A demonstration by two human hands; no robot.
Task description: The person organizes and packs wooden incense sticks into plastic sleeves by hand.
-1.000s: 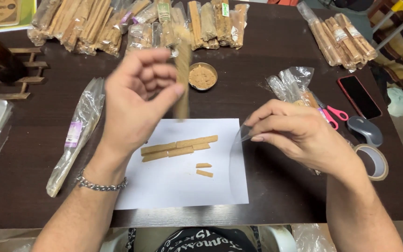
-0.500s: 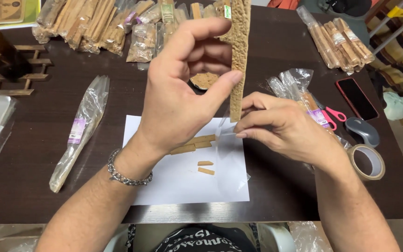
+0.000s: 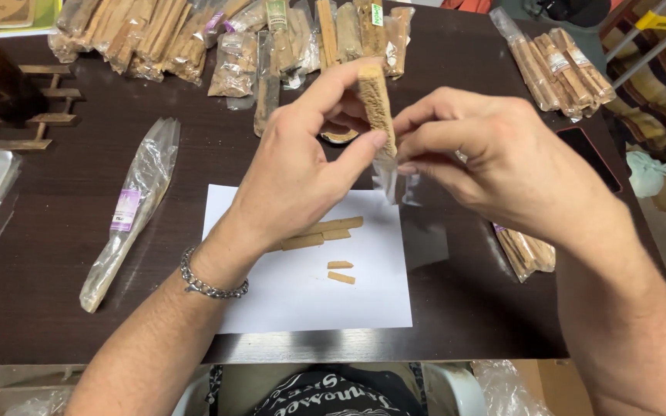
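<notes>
My left hand [image 3: 302, 166] grips a tan wooden stick [image 3: 376, 104] upright above the dark table [image 3: 63, 254], thumb and fingers pinching its lower part. My right hand [image 3: 495, 162] meets it from the right and pinches a small clear plastic sleeve [image 3: 389, 183] at the stick's lower end. Below the hands lies a white sheet of paper [image 3: 364, 300] with a few longer wooden sticks [image 3: 325, 231] and two short wood pieces [image 3: 341, 271] on it.
Many bagged bundles of wooden sticks [image 3: 217, 38] line the table's far edge, with more at the far right [image 3: 553, 62]. An empty clear bag with a purple label [image 3: 129, 208] lies left. Another bagged bundle [image 3: 526, 250] sits under my right wrist. A dark phone [image 3: 591, 154] lies right.
My left hand lowered the stick slightly and turned it. My right hand rose from the table and now pinches a clear sleeve at the stick's lower end.
</notes>
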